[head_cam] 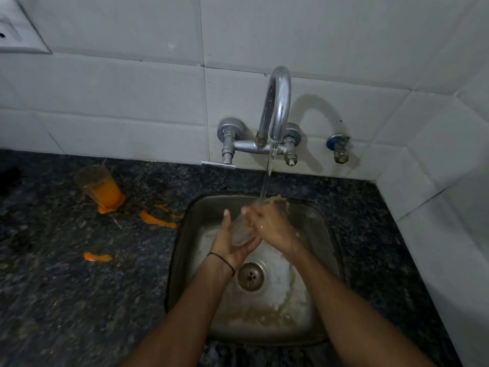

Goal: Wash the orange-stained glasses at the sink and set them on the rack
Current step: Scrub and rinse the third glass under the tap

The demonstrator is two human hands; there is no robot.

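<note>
Over the steel sink (185,260) I hold a clear glass (241,233), tilted with its mouth up under the running water from the tap (275,107). My left hand (230,242) cups the glass from below. My right hand (270,223) grips its upper part, fingers at the rim. A second glass (99,188) with orange liquid in its bottom stands on the counter at the far left, in a small orange puddle.
Orange spills (157,219) (97,257) lie on the dark granite counter left of the sink. The drain (250,276) sits mid-sink. A spare valve (338,148) juts from the tiled wall at right. A wall socket (16,30) is at top left.
</note>
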